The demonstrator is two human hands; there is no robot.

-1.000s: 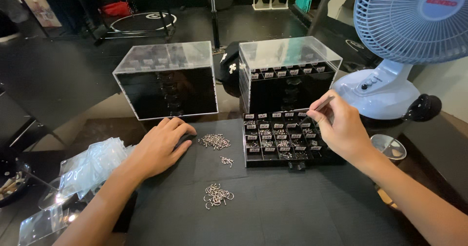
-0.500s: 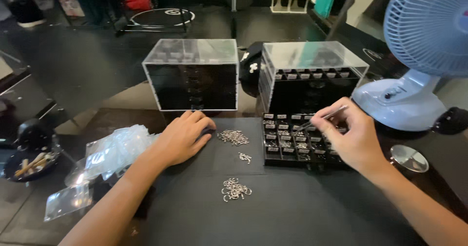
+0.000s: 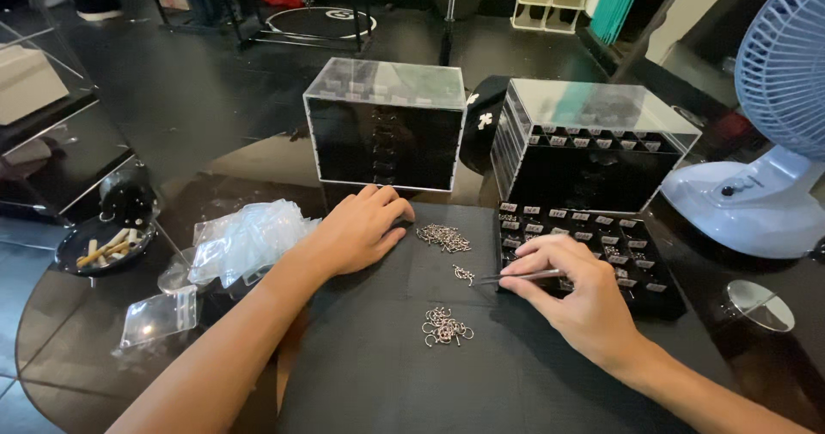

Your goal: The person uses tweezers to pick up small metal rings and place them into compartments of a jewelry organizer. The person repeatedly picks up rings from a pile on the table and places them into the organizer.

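Landmark: black mat (image 3: 404, 374), spread over the dark table (image 3: 77, 374), likely so that small bright metal shows up against it.

- Right hand (image 3: 580, 301): over the mat's right edge, fingers closed in a pinch on tweezers (image 3: 520, 277). The tips point left toward the middle pile, a fine grip suited to parts too small for bare fingers. Whether the tips hold a piece cannot be told.
- Left hand (image 3: 365, 228): palm down at the mat's upper left, fingers loosely curled, holding nothing; it seems to steady the mat.
- Small metal pieces in three lots on the mat: far pile (image 3: 444, 238) just right of the left hand's fingertips; middle pile (image 3: 464, 273), only a few pieces, just off the tweezer tips; near pile (image 3: 445, 327), mostly rings, toward the mat's centre. The lots lie apart, apparently sorted.
- Tray (image 3: 593, 258): black, many labelled compartments, touching the mat's right side, under the right hand's reach.
- Two clear cases: left case (image 3: 387, 125) behind the mat; right case (image 3: 593, 146) behind the tray, with matching labelled rows.
- Bags (image 3: 245, 241): clear zip pouches, heaped left of the mat.
- Dish (image 3: 107, 247): further left, holding stubs.
- Fan (image 3: 765, 142): right of the tray, well apart from the mat.
- Round lid (image 3: 758, 305): right of the tray.
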